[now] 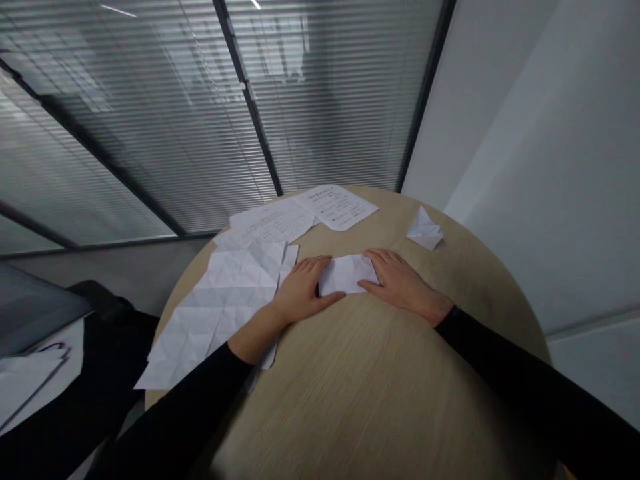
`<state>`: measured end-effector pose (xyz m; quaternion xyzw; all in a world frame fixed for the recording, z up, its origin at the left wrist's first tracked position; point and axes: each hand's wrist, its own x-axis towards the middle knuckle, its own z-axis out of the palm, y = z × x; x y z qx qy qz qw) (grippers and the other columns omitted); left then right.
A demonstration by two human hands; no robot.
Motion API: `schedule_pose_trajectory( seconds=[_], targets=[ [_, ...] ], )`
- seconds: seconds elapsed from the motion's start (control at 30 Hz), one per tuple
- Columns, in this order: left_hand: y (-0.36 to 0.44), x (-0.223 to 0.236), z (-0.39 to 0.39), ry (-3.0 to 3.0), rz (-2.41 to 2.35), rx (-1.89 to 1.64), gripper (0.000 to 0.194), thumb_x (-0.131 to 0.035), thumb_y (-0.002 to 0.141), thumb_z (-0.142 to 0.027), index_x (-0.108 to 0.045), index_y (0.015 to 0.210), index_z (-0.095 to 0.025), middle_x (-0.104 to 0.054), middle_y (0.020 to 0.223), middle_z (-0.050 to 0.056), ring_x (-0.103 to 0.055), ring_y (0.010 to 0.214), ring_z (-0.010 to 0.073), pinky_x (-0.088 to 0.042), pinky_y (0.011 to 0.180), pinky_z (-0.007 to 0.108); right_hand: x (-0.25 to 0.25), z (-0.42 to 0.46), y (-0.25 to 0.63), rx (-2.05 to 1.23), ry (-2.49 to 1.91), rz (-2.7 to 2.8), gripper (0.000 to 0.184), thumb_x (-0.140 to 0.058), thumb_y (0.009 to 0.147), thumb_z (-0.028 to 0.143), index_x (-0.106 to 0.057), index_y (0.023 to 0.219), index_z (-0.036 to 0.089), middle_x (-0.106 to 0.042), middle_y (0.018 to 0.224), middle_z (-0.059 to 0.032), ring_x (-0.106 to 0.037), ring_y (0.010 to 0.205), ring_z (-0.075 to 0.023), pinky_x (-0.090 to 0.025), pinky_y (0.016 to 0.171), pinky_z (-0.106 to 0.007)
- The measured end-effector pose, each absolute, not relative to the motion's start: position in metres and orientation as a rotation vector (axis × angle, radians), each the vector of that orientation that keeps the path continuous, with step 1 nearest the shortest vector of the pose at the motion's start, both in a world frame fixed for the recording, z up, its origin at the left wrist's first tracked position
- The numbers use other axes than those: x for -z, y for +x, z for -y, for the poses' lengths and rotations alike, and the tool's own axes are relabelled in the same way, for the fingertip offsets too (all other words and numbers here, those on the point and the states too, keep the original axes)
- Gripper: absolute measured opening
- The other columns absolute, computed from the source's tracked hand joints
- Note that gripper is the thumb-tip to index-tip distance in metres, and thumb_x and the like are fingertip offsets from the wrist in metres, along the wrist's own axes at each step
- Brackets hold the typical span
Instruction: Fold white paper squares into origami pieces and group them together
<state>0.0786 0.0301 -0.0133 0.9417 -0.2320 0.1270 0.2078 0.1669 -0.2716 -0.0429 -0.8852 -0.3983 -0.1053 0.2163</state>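
A small folded sheet of white paper (349,275) with crease lines lies on the round wooden table between my hands. My left hand (304,288) holds its left end, fingers at the far edge and thumb along the near edge. At the right end, my right hand (400,281) grips the paper the same way, with thumb and fingers on opposite edges. The undersides of my fingers are hidden. Beside my left forearm are large creased white sheets (235,280), partly covered by that arm.
Printed sheets (336,205) lie at the far edge of the round table (380,387). A folded paper shape (425,230) stands at the far right. Behind are glass panels with blinds (340,100) and a white wall (550,147). Part of another person's dark clothing (110,360) shows at left.
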Motion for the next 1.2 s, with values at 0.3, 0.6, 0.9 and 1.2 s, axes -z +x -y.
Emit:
schedule_pose_trajectory(
  seconds=[0.3, 0.6, 0.9, 1.2],
  targets=[
    [0.0792, 0.0137, -0.0309, 2.621, 0.645, -0.359, 0.081, -0.076, 0.103, -0.073, -0.056, 0.161, -0.020, -0.068, 0.162, 0.021, -0.066, 0.150, 0.0426, -0.052, 0.129, 0.066, 0.0432, 0.2695, 0.1663, 0.286, -2.478, 1.098, 0.067, -0.071, 0.109, 0.052, -0.051, 0.166, 0.022, -0.066, 0.163, -0.0209, -0.062, 0.153, -0.0421, -0.051, 0.130, -0.065],
    [0.0780, 0.0108, -0.0296, 2.606, 0.616, -0.363, 0.083, -0.077, 0.101, -0.074, -0.056, 0.161, -0.021, -0.071, 0.155, 0.020, -0.069, 0.143, 0.0414, -0.055, 0.126, 0.065, 0.0410, 0.2690, 0.1664, 0.255, -2.446, 1.088, 0.069, -0.076, 0.107, 0.053, -0.052, 0.165, 0.022, -0.067, 0.162, -0.0207, -0.063, 0.151, -0.0413, -0.050, 0.130, -0.064],
    [0.0793, 0.0111, -0.0300, 2.591, 0.616, -0.380, 0.076, -0.080, 0.099, -0.067, -0.059, 0.157, -0.021, -0.073, 0.150, 0.019, -0.071, 0.140, 0.0406, -0.056, 0.124, 0.064, 0.0398, 0.2694, 0.1656, 0.289, -2.401, 1.119, 0.070, -0.082, 0.104, 0.051, -0.053, 0.162, 0.024, -0.068, 0.157, -0.0189, -0.065, 0.148, -0.0414, -0.052, 0.127, -0.065],
    [0.0761, 0.0085, -0.0285, 2.555, 0.585, -0.420, 0.073, -0.086, 0.098, -0.059, -0.058, 0.154, -0.020, -0.072, 0.149, 0.018, -0.071, 0.139, 0.0397, -0.058, 0.123, 0.062, 0.0400, 0.2689, 0.1666, 0.320, -2.326, 1.114, 0.074, -0.086, 0.099, 0.049, -0.056, 0.163, 0.027, -0.069, 0.156, -0.0178, -0.065, 0.147, -0.0422, -0.053, 0.126, -0.067]
  ],
)
